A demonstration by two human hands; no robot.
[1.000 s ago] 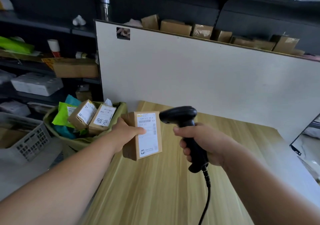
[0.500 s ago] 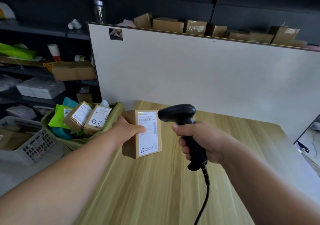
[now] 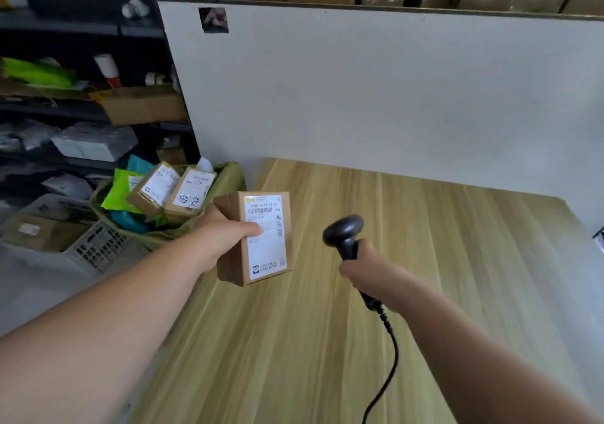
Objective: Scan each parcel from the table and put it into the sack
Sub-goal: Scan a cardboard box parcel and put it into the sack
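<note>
**Scanner pulled back from the label; parcel looks ready for the sack**

A second ago the head of the scanner (image 3: 343, 230) sat close against the label, aimed at the barcode. Now the right hand (image 3: 369, 270), fingers wrapped round the scanner's grip, has drawn it off to the side farther from the sack (image 3: 232, 178). That leaves a clear gap between the scanner head and the parcel (image 3: 264, 253).

The left hand (image 3: 225, 237) has not let go. It holds the parcel upright, thumb pressed across the white label and fingers behind. The parcel is in much the same spot as before, just right of the sack and above the tabletop (image 3: 425, 244) edge nearest it. I judge that the scan is finished, or at least broken off, and that the drop into the sack comes next. Nothing visible confirms the read.

The sack is olive-green fabric, standing open just off that edge. It is already well filled:
- Two labelled brown boxes (image 3: 153, 188) lean side by side on top.
- A bright green mailer (image 3: 119, 190) lies beyond them, on the side away from the parcel.
- A teal bag (image 3: 139, 165) shows behind and beneath.

Some free room seems to remain along the sack's rim nearest the parcel.
</note>
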